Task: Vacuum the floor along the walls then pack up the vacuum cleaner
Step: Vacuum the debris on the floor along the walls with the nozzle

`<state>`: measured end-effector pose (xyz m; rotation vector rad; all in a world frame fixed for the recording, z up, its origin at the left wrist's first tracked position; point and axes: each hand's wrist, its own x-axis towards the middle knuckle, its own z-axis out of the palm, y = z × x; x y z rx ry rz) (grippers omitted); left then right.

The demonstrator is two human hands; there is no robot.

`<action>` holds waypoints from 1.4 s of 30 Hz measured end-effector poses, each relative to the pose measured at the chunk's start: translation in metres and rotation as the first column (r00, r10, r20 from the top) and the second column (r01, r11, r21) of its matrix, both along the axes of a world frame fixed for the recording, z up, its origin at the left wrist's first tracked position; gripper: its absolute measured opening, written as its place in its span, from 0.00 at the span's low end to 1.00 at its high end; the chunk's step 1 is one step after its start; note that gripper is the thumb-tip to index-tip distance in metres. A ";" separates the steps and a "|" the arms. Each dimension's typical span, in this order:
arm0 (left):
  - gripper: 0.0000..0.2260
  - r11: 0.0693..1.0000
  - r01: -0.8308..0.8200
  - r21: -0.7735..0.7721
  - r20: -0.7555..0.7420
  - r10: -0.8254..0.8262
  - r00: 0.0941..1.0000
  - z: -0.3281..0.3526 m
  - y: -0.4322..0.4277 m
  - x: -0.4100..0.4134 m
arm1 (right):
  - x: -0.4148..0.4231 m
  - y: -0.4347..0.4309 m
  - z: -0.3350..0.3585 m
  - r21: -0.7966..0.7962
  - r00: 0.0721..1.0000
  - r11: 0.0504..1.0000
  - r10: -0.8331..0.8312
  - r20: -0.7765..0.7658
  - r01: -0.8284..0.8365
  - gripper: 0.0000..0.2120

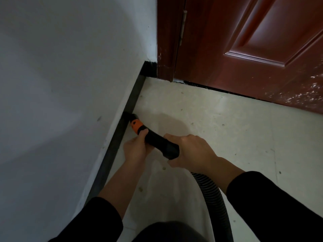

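A red-brown panelled door (253, 32) hangs in a matching frame (166, 41), a metal hinge (183, 27) between them

Count, single frame: hands, two: left hand (135, 150), right hand (194, 151); vacuum handle (159, 141), one; orange collar (137, 124), one; ribbed hose (211, 194), one; door (253, 41), one; hinge (183, 27), one; skirting board (134, 95), one; black sleeves (279, 198), two.

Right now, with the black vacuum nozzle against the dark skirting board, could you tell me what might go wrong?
The black, orange-collared vacuum nozzle might scrape the dark skirting board it touches. The ribbed black hose trails back beside the person's dark-clad leg, so it could snag or get stepped on.
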<state>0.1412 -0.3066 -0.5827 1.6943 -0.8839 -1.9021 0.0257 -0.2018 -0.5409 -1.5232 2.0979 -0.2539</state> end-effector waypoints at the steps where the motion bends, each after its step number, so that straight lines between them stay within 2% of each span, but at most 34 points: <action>1: 0.08 1.000 -0.011 0.007 0.001 0.011 1.000 -0.001 0.002 0.001 | 0.000 0.001 -0.001 0.001 1.000 1.000 0.007 0.000 -0.007 0.22; 12: 0.08 0.991 -0.093 0.098 -0.027 0.096 0.995 -0.002 0.030 0.022 | -0.004 0.024 -0.002 0.022 0.991 0.993 0.113 0.071 -0.114 0.19; 24: 0.08 0.971 -0.148 0.190 -0.036 0.158 0.987 -0.005 0.051 0.037 | -0.004 0.037 -0.005 0.045 0.977 0.977 0.205 0.063 -0.208 0.19; 35: 0.07 0.949 -0.189 0.251 0.124 0.162 0.979 0.009 0.075 0.067 | 0.029 0.055 0.011 0.094 0.971 0.968 0.226 0.075 -0.232 0.23; 38: 0.07 0.939 -0.195 0.283 0.158 0.155 0.975 0.017 0.076 0.078 | 0.048 0.062 0.014 0.070 0.975 0.975 0.205 0.090 -0.211 0.22; 42: 0.08 0.921 -0.196 0.336 0.196 0.135 0.971 0.021 0.075 0.099 | 0.065 0.062 0.025 0.121 0.972 0.967 0.213 0.095 -0.224 0.20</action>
